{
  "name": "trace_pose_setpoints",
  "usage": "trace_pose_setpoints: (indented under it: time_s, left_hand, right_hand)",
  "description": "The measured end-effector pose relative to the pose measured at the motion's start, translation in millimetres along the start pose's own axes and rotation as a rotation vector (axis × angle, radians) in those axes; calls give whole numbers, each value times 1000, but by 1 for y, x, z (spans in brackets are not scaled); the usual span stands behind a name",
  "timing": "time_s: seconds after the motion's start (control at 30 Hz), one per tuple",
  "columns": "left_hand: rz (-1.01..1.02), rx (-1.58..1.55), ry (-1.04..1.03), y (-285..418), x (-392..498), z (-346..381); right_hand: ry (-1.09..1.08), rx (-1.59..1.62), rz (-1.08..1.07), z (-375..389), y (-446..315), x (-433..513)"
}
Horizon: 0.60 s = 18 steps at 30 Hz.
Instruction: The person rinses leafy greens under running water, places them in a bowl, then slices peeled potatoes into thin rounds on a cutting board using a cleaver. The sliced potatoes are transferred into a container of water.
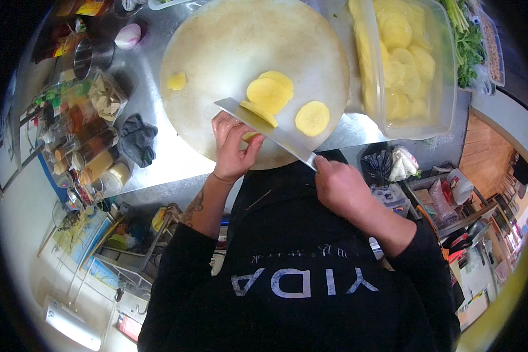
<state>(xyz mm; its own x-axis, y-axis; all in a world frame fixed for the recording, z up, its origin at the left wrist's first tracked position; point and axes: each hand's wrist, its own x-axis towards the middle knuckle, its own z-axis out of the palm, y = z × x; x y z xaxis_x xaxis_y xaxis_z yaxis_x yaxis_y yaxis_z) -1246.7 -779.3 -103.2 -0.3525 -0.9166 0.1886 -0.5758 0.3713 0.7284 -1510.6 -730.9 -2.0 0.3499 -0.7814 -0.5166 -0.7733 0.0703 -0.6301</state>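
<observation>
My right hand (341, 182) is closed round the handle of a cleaver (273, 134), whose blade slants up to the left across the lower part of a round cutting board (202, 48). At the blade's left side, my left hand (235, 145) bends its fingers over a yellow piece, probably potato, that is mostly hidden under the fingers and blade. Thin slices (259, 113) lean along the blade's far side, and overlapping round slices (268, 92) lie just beyond them. One round slice (312, 119) lies apart on the right, and a small yellow chunk (176, 81) is at the board's left.
A clear plastic tub (418, 127) of yellow slices stands right of the board, with leafy greens (468, 53) beyond. On the left of the steel counter (158, 152) are a peeled onion (128, 36), a dark cloth (137, 140), a metal cup (86, 57) and several seasoning jars (92, 149).
</observation>
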Motion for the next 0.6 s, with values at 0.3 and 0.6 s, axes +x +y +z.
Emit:
trace_pose_setpoints:
  time_s: [0.3,0.6]
  left_hand:
    - [-170,15,-139,-5,-12,-3]
    - [-74,28,-45,-1,-5,-3]
  right_hand:
    - [38,52,-41,-26,-12,-48]
    - [6,53,7,-13,-5,-32]
